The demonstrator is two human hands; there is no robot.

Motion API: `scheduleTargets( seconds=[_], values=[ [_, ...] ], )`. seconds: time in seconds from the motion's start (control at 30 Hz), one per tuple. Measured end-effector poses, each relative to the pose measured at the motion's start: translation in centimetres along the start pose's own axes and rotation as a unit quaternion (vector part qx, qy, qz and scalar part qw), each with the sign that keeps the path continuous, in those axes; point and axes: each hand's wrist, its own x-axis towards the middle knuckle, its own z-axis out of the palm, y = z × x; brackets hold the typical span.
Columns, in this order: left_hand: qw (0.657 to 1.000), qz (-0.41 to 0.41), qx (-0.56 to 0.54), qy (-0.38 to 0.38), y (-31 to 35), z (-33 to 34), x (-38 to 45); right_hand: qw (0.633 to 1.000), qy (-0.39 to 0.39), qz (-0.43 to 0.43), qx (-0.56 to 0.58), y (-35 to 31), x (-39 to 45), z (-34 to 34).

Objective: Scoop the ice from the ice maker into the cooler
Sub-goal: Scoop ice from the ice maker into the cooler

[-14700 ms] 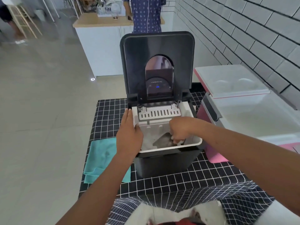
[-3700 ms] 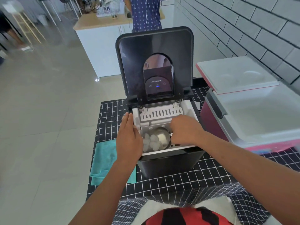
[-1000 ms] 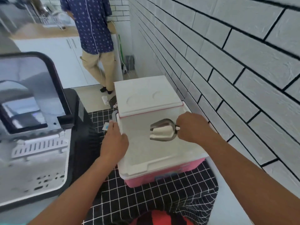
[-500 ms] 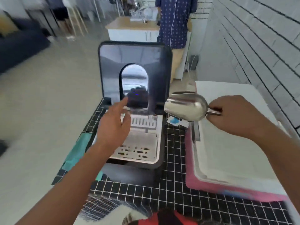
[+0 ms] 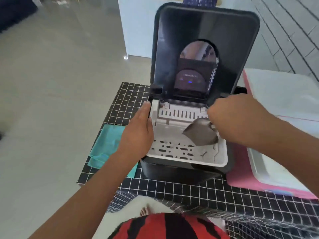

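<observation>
Right hand (image 5: 231, 118), right of centre, is closed around the handle of a metal scoop (image 5: 201, 131), mouth tipped down into the ice maker (image 5: 189, 157) basket. Left hand (image 5: 138, 133), fingers extended and holding nothing, lies flat against the machine's left wall. Recommendation: drive the scoop low along the basket floor, keeping it level when lifting. Ice is not discernible through blur. The cooler (image 5: 276, 169) is cropped at the right edge.

Soft, even daylight filled the wide-angle view; edges bowed, motion blur smeared the right hand (image 5: 231, 118) and shiny metal scoop (image 5: 201, 134).
</observation>
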Motion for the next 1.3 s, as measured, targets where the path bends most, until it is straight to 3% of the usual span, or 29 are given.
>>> scheduleTargets(
  seconds=[0.23,0.4,0.6,0.7,0.8,0.93,1.17,1.3],
  values=[
    [0.999,0.012,-0.030,-0.011,-0.7,0.0,0.3,0.998,-0.066,0.004,0.011,-4.8,1.8,1.0],
    [0.999,0.018,-0.027,-0.009,-0.8,-0.1,0.2,0.981,-0.190,0.018,0.026,-7.5,4.6,1.9],
    [0.999,0.033,-0.035,-0.011,-0.9,-0.1,0.1,0.973,-0.227,0.016,0.048,-6.5,5.6,1.9],
    [0.999,0.032,-0.037,-0.010,-1.0,-0.1,0.1,0.970,-0.210,0.005,0.120,-6.2,5.5,1.1],
    [0.999,0.030,-0.041,-0.009,-1.0,-0.1,0.2,0.969,-0.145,0.025,0.199,-6.3,5.5,0.7],
    [0.999,0.027,-0.042,-0.009,-1.1,-0.1,0.1,0.973,-0.096,0.053,0.201,-4.4,4.4,1.7],
    [0.998,0.014,-0.053,-0.010,-1.1,0.0,0.2,0.968,-0.103,0.069,0.220,-2.1,2.2,4.6],
    [0.999,0.016,-0.045,-0.014,-1.1,0.1,0.2,0.986,-0.114,0.061,0.105,-1.8,1.6,3.8]
  ],
)
